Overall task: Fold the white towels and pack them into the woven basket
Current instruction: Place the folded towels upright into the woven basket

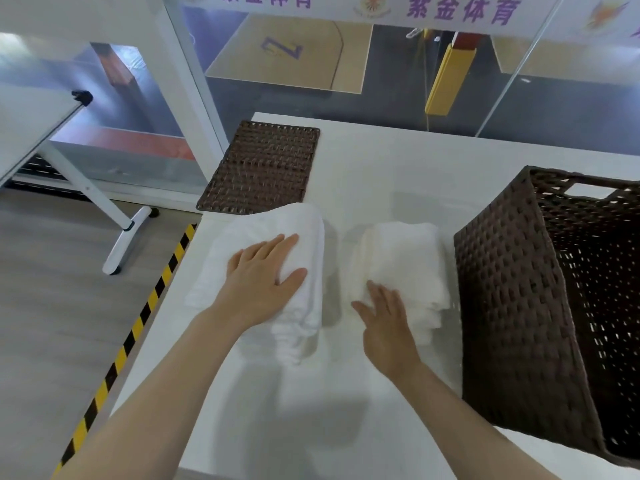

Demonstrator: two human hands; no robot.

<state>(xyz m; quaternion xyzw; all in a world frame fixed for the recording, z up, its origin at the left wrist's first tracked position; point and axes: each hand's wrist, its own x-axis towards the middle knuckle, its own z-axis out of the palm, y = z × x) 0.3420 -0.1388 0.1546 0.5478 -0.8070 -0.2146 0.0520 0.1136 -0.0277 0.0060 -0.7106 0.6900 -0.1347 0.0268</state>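
Two stacks of folded white towels lie on the white table (398,157). My left hand (265,271) rests flat, fingers spread, on top of the left towel stack (298,230). My right hand (384,313) touches the near edge of the right towel stack (405,258) with straight fingers. The dark brown woven basket (512,306) stands at the right of the table, just beside the right stack, its inside showing no towels where I can see it.
A flat brown woven lid (263,168) lies at the table's far left corner, behind the left stack. Yellow-black hazard tape (138,323) runs along the floor left of the table. A folding table leg (114,220) stands on the left. A glass wall is behind.
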